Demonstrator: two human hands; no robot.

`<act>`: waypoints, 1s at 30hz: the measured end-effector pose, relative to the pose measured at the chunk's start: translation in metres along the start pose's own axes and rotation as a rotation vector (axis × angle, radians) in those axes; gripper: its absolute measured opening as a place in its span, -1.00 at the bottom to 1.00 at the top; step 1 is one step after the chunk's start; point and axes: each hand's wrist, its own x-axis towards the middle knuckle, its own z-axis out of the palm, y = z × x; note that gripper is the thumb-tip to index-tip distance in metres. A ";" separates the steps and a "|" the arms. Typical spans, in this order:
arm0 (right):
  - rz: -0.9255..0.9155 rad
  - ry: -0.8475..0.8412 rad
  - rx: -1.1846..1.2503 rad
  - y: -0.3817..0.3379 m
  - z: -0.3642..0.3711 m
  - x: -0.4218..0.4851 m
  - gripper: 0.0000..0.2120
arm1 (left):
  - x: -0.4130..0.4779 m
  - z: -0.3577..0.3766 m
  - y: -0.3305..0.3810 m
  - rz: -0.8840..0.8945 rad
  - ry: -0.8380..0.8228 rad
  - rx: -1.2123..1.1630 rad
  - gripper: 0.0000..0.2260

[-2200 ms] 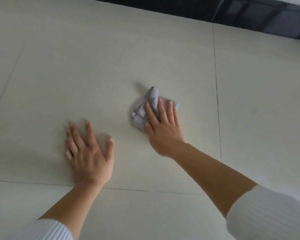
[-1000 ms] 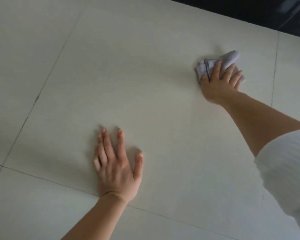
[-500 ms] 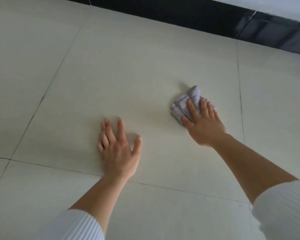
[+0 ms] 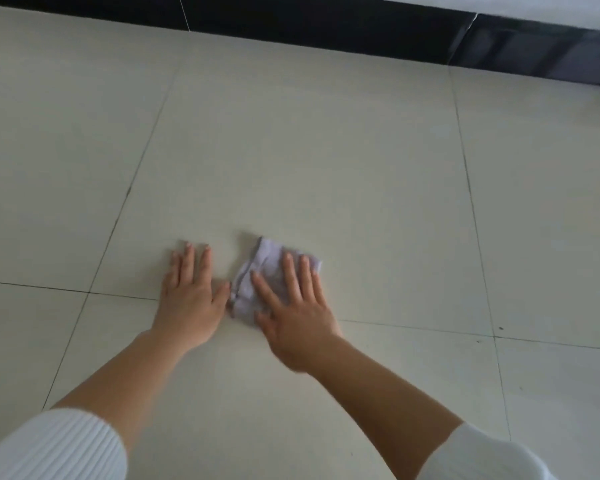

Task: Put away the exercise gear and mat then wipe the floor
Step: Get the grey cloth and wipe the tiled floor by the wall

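Note:
A crumpled pale lilac cloth (image 4: 257,271) lies on the light tiled floor (image 4: 309,150). My right hand (image 4: 297,306) presses flat on the cloth with straight, spread fingers and covers its right part. My left hand (image 4: 189,296) rests flat on the floor just left of the cloth, fingers straight, its thumb almost touching the cloth's edge. No exercise gear or mat is in view.
A dark skirting band (image 4: 326,26) runs along the far edge of the floor, with a pale wall above it. Thin dark grout lines cross the tiles. A few small dark specks (image 4: 500,328) lie on the floor at the right.
My right hand has swept the cloth from the far right back toward me and leftward, right beside my left hand. My left hand has stayed flat on the floor.

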 end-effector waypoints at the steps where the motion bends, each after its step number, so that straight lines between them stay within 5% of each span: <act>1: -0.042 0.005 -0.013 0.004 0.005 -0.010 -0.46 | 0.000 0.000 0.001 -0.012 -0.015 0.003 -0.40; 4: 0.018 0.033 -0.033 0.044 0.003 -0.031 -0.42 | -0.001 -0.004 0.005 -0.039 -0.085 0.030 -0.38; 13: 0.820 0.025 0.153 0.123 -0.012 -0.070 -0.36 | -0.021 -0.001 0.023 -0.072 -0.170 0.062 -0.25; 16: 0.754 0.092 0.183 0.076 0.006 -0.069 -0.39 | -0.021 0.000 0.025 -0.084 -0.185 0.081 -0.26; 21: 0.329 0.106 0.058 -0.001 0.034 -0.097 -0.48 | -0.021 0.001 0.028 -0.092 -0.161 0.081 -0.25; 25: 0.027 0.050 -0.060 0.032 0.035 -0.118 -0.46 | -0.022 0.001 0.035 -0.112 -0.193 0.089 -0.21; 30: 0.415 0.034 -0.105 0.120 0.023 -0.146 -0.30 | -0.033 0.008 0.043 -0.105 -0.211 0.107 -0.18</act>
